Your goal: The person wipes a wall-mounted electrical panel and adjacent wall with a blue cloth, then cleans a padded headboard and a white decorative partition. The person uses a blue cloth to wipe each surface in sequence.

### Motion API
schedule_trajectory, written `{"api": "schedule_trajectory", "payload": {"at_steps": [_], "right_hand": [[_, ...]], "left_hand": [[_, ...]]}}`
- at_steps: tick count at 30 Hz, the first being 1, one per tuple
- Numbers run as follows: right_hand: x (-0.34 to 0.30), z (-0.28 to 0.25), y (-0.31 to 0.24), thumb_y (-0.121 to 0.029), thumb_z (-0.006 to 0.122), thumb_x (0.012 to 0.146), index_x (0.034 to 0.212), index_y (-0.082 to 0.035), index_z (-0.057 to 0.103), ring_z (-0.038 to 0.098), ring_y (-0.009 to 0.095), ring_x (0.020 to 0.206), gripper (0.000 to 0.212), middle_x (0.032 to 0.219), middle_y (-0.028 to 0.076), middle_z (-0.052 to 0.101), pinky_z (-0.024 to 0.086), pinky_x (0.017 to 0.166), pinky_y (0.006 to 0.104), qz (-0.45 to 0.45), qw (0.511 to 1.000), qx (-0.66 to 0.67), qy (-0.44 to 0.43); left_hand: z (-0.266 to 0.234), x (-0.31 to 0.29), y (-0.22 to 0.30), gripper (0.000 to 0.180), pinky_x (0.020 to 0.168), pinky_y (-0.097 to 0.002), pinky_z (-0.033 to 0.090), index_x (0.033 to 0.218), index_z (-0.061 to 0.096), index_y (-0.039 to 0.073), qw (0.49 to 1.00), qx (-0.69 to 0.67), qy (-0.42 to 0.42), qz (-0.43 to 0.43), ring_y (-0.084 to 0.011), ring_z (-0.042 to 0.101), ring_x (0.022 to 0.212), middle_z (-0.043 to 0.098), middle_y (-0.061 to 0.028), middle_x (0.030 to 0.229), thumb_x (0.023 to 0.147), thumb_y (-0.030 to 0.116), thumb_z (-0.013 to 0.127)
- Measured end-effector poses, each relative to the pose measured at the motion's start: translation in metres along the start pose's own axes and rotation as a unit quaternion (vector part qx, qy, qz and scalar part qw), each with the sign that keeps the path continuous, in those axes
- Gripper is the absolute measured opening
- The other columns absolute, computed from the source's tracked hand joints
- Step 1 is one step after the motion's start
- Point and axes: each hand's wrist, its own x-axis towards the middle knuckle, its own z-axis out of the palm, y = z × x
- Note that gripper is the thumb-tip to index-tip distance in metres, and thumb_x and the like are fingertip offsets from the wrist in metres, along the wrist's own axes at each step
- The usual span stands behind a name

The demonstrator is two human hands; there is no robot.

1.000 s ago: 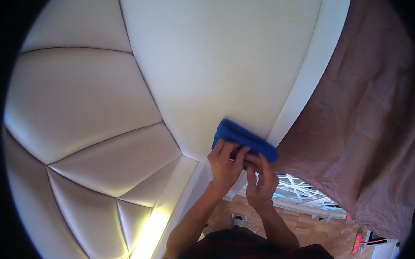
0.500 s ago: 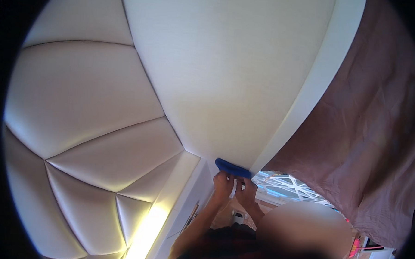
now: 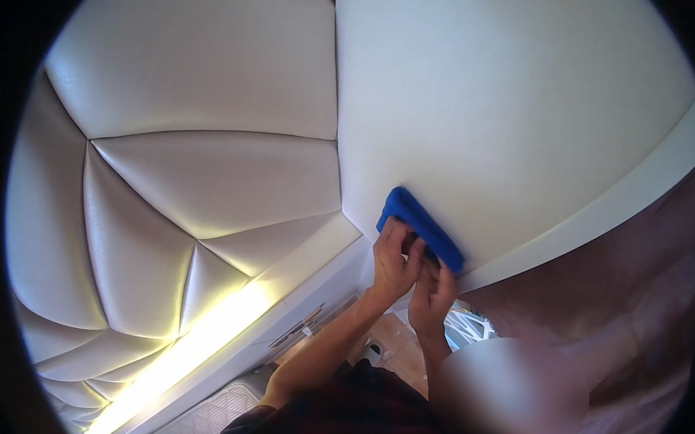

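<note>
You're in a furnished room, possibly a bedroom: around you are padded panels (image 3: pixel 214 64), a glowing light strip (image 3: pixel 182 357) and brown fabric (image 3: pixel 640 265).

A bright-blue folded cloth (image 3: pixel 431 229), thick and elongated, slants from upper left to lower right, low against a smooth cream panel (image 3: pixel 492 107).

Strip light (image 3: pixel 190 348) glares yellow-white, blown out — sheen on padded panels (image 3: pixel 214 64) beside it. Wall (image 3: pixel 492 107) softly lit; brown fabric (image 3: pixel 660 246) dim. Lower right — smeared oval. Corners black, edges bowed.
</note>
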Motion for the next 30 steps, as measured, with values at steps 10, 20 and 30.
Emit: {"api": "schedule_trajectory", "payload": {"at_steps": [10, 20, 30], "right_hand": [[-0.02, 0.041, 0.032, -0.004, 0.053, 0.101, 0.131, 0.004, 0.058, 0.07, 0.019, 0.101, 0.031, 0.113, 0.018, 0.074, 0.053, 0.09, 0.0337, 0.135, 0.989, -0.055, 0.032], [0.036, 0.081, -0.015, -0.005, 0.053, 0.1, 0.135, 0.002, 0.052, 0.073, 0.025, 0.102, 0.036, 0.111, 0.021, 0.074, 0.054, 0.089, 0.0331, 0.055, 0.992, -0.057, 0.098], [-0.013, 0.117, 0.063, 0.007, 0.053, 0.092, 0.13, 0.001, 0.054, 0.072, 0.038, 0.104, 0.038, 0.111, 0.023, 0.073, 0.057, 0.088, 0.041, 0.125, 0.987, -0.105, 0.01]], "left_hand": [[-0.02, -0.028, -0.082, 0.013, 0.068, -0.0462, 0.046, 0.099, 0.058, 0.001, 0.997, 0.043, -0.021, -0.06, -0.0378, 0.058, 0.078, 0.056, -0.0183, 0.088, 0.087, 0.001, 0.065], [-0.046, 0.058, -0.044, 0.014, 0.072, -0.0443, 0.047, 0.095, 0.061, 0.002, 0.995, 0.054, -0.041, 0.067, -0.0345, 0.059, 0.082, 0.057, -0.0156, 0.09, 0.089, 0.01, 0.071], [-0.065, -0.007, -0.168, 0.017, 0.075, -0.0491, 0.044, 0.094, 0.052, 0.0, 0.992, 0.045, -0.055, -0.102, -0.0387, 0.056, 0.082, 0.056, -0.0187, 0.088, 0.083, 0.001, 0.064]]}}
